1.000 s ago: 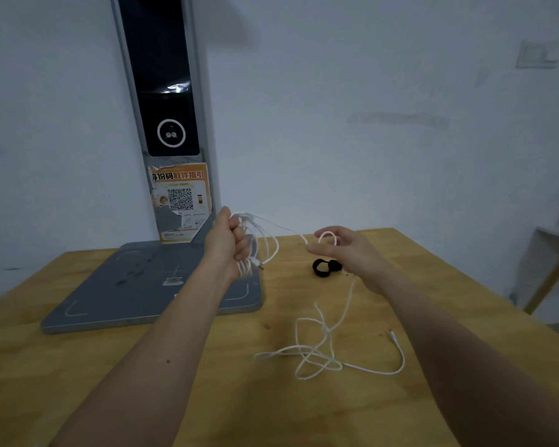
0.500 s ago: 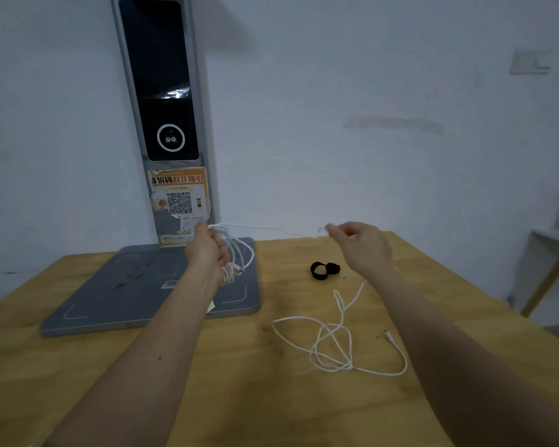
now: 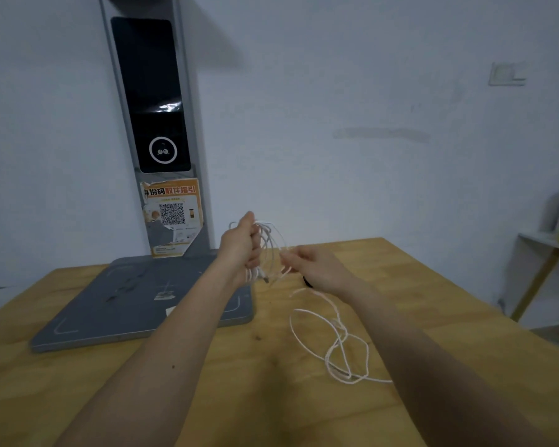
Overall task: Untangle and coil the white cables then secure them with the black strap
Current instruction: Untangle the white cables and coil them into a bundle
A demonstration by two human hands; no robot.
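A: How far along is it?

B: Partly, I'd judge. Nearest us, a loose tangle of white cable (image 3: 336, 346) lies on the table (image 3: 271, 398), uncoiled, right of the grey base (image 3: 142, 304). From it a strand rises to the right hand (image 3: 317, 266).

A: And what's done?

B: Several loops (image 3: 268, 250) are gathered in the left hand (image 3: 239, 250), just above the base's right corner. The rest needs winding on, and the strap (image 3: 306, 281) hasn't been used; only a dark sliver shows behind the right hand, right of the base.

A: The hands?

B: Both arms reach forward, hands close together over the table. The left fingers (image 3: 255, 253) are clenched around the loops, fist upright. The right fingers (image 3: 288, 254) pinch the strand, pointing toward the left hand, apparently feeding the next turn.

A: Beyond them?

B: The base's upright column (image 3: 155, 124) against the wall.
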